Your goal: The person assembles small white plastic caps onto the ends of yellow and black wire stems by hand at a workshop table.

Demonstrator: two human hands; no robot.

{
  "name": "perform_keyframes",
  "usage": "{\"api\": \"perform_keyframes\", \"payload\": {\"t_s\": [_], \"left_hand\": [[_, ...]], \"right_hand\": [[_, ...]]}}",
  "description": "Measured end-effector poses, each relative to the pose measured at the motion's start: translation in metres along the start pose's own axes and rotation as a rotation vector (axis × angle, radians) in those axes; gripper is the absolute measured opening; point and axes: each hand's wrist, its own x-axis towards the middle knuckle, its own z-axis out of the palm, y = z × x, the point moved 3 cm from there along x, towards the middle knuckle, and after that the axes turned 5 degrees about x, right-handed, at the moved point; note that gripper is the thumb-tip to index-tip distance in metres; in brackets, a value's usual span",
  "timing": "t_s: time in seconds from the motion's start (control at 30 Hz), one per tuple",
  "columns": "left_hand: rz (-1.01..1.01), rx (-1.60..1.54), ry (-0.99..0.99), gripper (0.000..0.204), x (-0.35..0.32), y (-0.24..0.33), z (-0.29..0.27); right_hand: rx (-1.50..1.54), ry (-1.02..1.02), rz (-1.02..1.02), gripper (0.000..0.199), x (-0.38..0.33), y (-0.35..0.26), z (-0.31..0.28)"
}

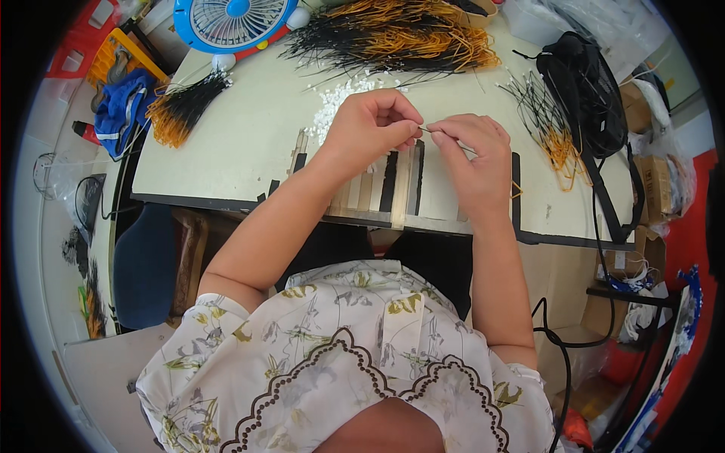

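Above the table, in front of me, my two hands meet fingertip to fingertip. My right hand [477,162] is closed in a pinch on a thin cord. Its dark end [425,129] sticks out toward the left fingers, and an orange loop [516,189] shows past the right side of the hand. Thumb and forefinger of my left hand [366,128] are pinched together at the cord's tip; whatever small piece they hold is hidden. Behind the left hand lies a spread of small white pieces [329,107]. Below the hands, dark and pale strips [389,181] are fixed to the table.
A big heap of black and orange cords [393,38] covers the far side. Smaller bundles lie at left [185,109] and right [555,140]. A blue fan [238,19] stands at the back left, and a black bag [585,94] at the right, its straps hanging over the table edge.
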Motion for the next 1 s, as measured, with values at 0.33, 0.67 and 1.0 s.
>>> {"api": "perform_keyframes", "payload": {"t_s": [0.33, 0.67, 1.0], "left_hand": [[0.058, 0.198, -0.009, 0.009, 0.0, -0.005, 0.002], [0.013, 0.054, -0.035, 0.011, -0.002, 0.001, 0.002], [-0.085, -0.178, -0.081, 0.012, 0.001, -0.005, -0.003]], "right_hand": [[-0.329, -0.032, -0.006, 0.009, -0.004, -0.003, 0.004], [0.267, -0.01, 0.262, 0.006, 0.003, 0.003, -0.003], [0.062, 0.043, 0.06, 0.006, 0.004, -0.003, -0.003]]}}
